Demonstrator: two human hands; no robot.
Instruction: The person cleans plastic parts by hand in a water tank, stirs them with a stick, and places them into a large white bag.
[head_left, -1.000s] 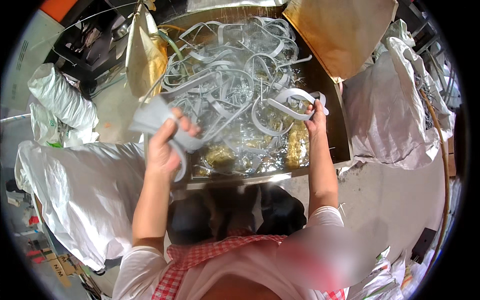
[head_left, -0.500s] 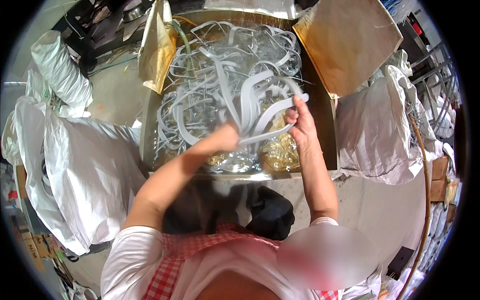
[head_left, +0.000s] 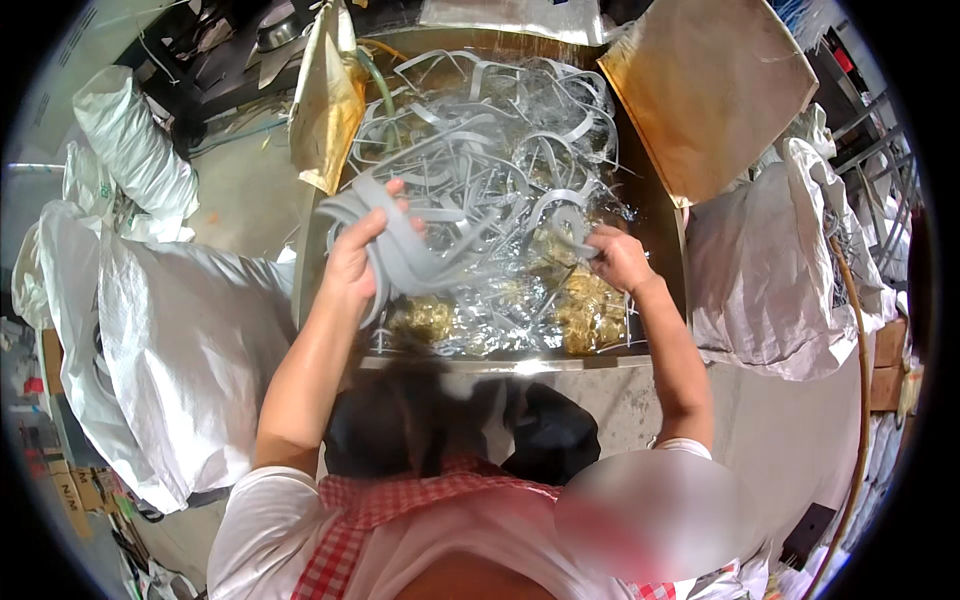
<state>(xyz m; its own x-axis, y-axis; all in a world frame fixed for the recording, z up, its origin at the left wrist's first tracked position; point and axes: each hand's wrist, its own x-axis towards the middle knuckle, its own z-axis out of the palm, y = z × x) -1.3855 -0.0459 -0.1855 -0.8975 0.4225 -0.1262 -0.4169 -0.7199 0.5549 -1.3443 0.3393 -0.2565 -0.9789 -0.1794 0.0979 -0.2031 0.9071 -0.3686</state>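
A bundle of flat grey plastic strips (head_left: 412,258) is gripped in my left hand (head_left: 360,245) above the left part of a metal water tank (head_left: 470,368). The bundle is blurred and its ends curl past my fingers. Over at the right side, my right hand (head_left: 622,260) has its fingers closed on a curled grey strip (head_left: 570,228) just above the water. Many more loops of grey strip (head_left: 470,80) lie tangled in the bubbling water. Yellowish clumps (head_left: 590,308), whose kind I cannot make out, show through the water near the front.
Stained boards (head_left: 715,95) rise at the tank's far right and far left. Large white sacks (head_left: 190,370) crowd the left, with another white sack (head_left: 770,280) at the right. A green hose (head_left: 380,85) dips into the tank. A long brown pole (head_left: 858,400) stands at far right.
My left hand has moved left with the bundle of strips. My right hand has moved slightly right and down, and its fingers now pinch a curled strip near the water.
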